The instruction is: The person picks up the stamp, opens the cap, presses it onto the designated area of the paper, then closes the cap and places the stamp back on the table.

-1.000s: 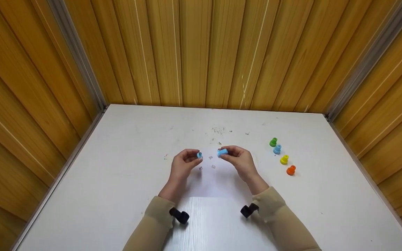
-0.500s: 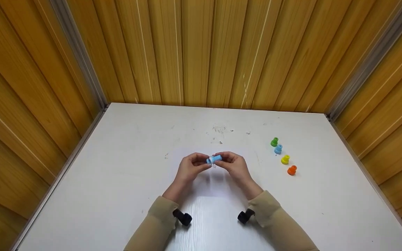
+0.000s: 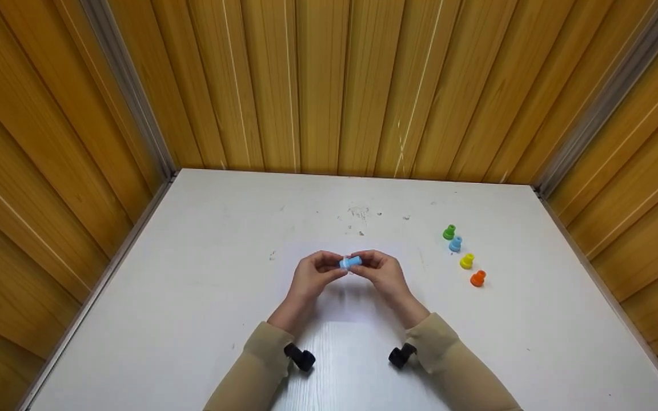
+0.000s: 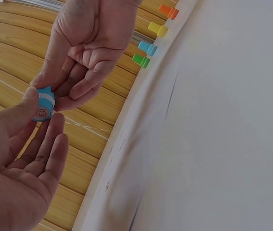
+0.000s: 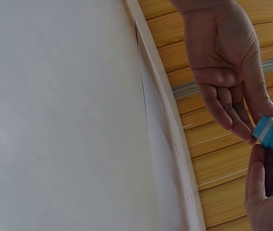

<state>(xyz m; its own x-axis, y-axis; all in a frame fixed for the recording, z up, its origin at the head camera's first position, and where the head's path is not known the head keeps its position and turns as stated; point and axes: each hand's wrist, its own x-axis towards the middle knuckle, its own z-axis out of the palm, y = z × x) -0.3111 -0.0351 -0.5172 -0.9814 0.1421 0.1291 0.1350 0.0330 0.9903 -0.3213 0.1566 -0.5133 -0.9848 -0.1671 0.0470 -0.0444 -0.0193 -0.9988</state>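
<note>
A small blue toy stamp (image 3: 353,261) with a white band is between my two hands, above a white sheet of paper (image 3: 334,305). My left hand (image 3: 309,278) pinches its wide capped end between thumb and fingers. With thumb and fingertips, my right hand (image 3: 386,275) holds the narrow handle end. In the left wrist view, a small red picture shows on the round end of the stamp (image 4: 44,103). The right wrist view shows the cap and body of the stamp (image 5: 267,132) meeting at the white band, with fingertips covering parts of it.
To the right, a green stamp (image 3: 449,232), a second blue stamp (image 3: 456,244), a yellow stamp (image 3: 466,261) and an orange stamp (image 3: 478,278) stand in a slanted row on the white table (image 3: 534,319). Small marks dot the tabletop. Wood-look walls (image 3: 357,85) enclose the back and sides.
One second ago the blue cap and blue stamp were apart, one in each hand. My hands have come together and the two pieces now meet. The row of stamps stays put.
</note>
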